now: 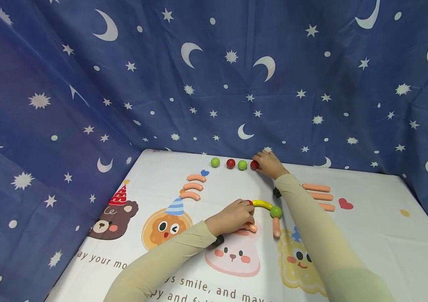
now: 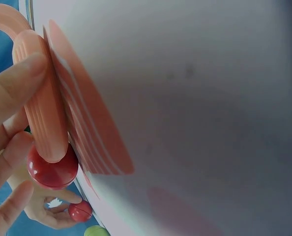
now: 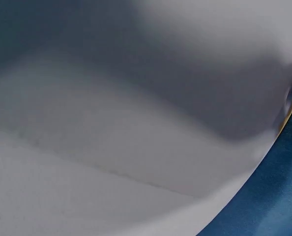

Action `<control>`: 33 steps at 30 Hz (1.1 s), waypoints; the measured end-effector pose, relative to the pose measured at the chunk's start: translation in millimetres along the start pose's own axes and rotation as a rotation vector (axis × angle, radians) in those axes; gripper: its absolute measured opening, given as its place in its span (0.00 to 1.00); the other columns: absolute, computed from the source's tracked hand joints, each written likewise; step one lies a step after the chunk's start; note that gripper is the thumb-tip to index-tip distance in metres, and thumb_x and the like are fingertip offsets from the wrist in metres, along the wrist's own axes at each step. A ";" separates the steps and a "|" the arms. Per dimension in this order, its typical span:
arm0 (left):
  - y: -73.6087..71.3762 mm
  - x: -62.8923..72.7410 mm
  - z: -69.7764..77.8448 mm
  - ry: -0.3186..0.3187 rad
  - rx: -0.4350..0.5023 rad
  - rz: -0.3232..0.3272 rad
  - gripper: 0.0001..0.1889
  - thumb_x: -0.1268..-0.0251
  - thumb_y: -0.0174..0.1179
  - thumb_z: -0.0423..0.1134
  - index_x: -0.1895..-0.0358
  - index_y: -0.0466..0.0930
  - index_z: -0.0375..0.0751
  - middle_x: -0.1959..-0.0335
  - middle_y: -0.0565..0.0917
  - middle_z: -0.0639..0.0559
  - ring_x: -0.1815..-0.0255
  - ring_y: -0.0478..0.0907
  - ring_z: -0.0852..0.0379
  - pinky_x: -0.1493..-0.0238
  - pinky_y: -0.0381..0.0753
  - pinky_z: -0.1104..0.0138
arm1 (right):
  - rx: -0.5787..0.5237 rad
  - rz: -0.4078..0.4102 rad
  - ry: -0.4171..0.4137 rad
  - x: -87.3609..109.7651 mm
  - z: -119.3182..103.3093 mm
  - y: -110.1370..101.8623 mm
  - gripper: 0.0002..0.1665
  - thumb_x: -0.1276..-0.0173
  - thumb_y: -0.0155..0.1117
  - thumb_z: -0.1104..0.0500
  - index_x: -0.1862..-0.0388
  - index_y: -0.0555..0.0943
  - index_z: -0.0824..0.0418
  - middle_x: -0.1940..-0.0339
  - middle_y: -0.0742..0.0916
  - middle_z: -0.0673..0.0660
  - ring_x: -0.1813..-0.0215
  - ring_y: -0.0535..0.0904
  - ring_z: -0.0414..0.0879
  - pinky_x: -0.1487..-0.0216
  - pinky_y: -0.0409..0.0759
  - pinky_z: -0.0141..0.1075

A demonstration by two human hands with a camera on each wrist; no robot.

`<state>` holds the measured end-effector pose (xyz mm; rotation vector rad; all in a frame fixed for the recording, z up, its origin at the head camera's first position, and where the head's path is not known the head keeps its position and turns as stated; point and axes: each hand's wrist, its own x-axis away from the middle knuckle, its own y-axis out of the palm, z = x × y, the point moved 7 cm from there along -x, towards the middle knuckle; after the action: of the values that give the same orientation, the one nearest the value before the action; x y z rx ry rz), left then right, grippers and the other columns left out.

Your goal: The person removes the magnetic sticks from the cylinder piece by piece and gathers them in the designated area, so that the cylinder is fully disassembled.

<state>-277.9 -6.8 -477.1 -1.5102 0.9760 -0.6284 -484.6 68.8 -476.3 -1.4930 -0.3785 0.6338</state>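
Sausage (image 2: 45,113) is being pinched by half-curled left hand (image 1: 233,217), just beside near red ball (image 2: 52,173); roll is being risked by nudging. Rear red ball (image 1: 254,165) on tabletop (image 1: 372,226) is being gripped by curled right hand (image 1: 271,164); same risk, sloppy release.

Beyond your yellow banana (image 1: 262,204) you have red balls (image 1: 230,163), green balls (image 1: 242,165) and navy cloth (image 1: 214,73) patterned with white moons (image 1: 112,29) and stars (image 1: 167,15); left of it, peach sausages (image 1: 193,186).
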 end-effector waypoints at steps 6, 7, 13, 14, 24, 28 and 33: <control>-2.9 -0.4 0.6 0.003 0.002 -0.008 0.07 0.43 0.60 0.53 0.69 0.86 0.62 0.70 0.76 0.63 0.64 0.71 0.64 0.56 0.70 0.70 | 0.001 -0.027 0.026 0.5 6.0 4.8 0.27 0.47 0.73 0.55 0.49 0.78 0.62 0.51 0.83 0.62 0.45 0.76 0.56 0.39 0.68 0.54; -2.8 -0.5 0.6 0.002 0.003 -0.012 0.06 0.43 0.61 0.53 0.69 0.86 0.62 0.70 0.76 0.63 0.64 0.71 0.64 0.57 0.69 0.70 | -0.002 -0.025 0.029 0.9 6.9 5.2 0.27 0.47 0.73 0.55 0.49 0.77 0.62 0.51 0.82 0.62 0.45 0.76 0.56 0.39 0.68 0.54; -0.4 -0.6 0.0 -0.004 0.014 -0.027 0.06 0.42 0.61 0.52 0.68 0.86 0.61 0.69 0.76 0.63 0.64 0.70 0.64 0.54 0.70 0.69 | -0.039 -0.030 0.043 5.7 8.1 1.8 0.29 0.47 0.73 0.55 0.47 0.76 0.63 0.49 0.82 0.63 0.43 0.75 0.57 0.37 0.67 0.55; -0.2 -0.6 0.0 -0.003 0.017 -0.026 0.06 0.42 0.61 0.52 0.68 0.86 0.61 0.70 0.76 0.63 0.64 0.70 0.64 0.54 0.70 0.69 | -0.043 -0.031 0.043 6.5 8.3 1.2 0.29 0.47 0.73 0.55 0.47 0.76 0.63 0.48 0.82 0.63 0.43 0.75 0.57 0.37 0.67 0.54; -2.2 -1.1 0.8 0.007 0.018 -0.016 0.05 0.43 0.62 0.52 0.68 0.86 0.61 0.70 0.77 0.63 0.64 0.71 0.63 0.54 0.71 0.69 | -0.078 -0.008 0.002 23.8 10.7 -20.4 0.34 0.47 0.73 0.55 0.42 0.73 0.63 0.44 0.79 0.64 0.39 0.72 0.59 0.38 0.65 0.54; -1.0 -1.9 0.3 0.010 0.032 -0.025 0.05 0.42 0.62 0.50 0.66 0.86 0.60 0.69 0.77 0.62 0.63 0.71 0.63 0.53 0.71 0.69 | -0.081 0.014 -0.059 40.9 6.7 -36.9 0.37 0.48 0.74 0.57 0.40 0.71 0.62 0.43 0.78 0.63 0.40 0.71 0.59 0.37 0.65 0.54; 1.1 -2.0 -1.8 -0.003 0.054 -0.049 0.06 0.42 0.62 0.50 0.64 0.86 0.61 0.68 0.77 0.62 0.63 0.70 0.63 0.52 0.70 0.69 | -0.026 0.075 -0.227 74.4 -9.3 -55.6 0.39 0.52 0.77 0.57 0.41 0.72 0.61 0.47 0.80 0.61 0.44 0.74 0.57 0.43 0.70 0.52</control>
<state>-280.6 -6.1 -477.6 -1.4905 0.9153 -0.6817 -412.0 108.3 -433.1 -1.4692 -0.5075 0.8647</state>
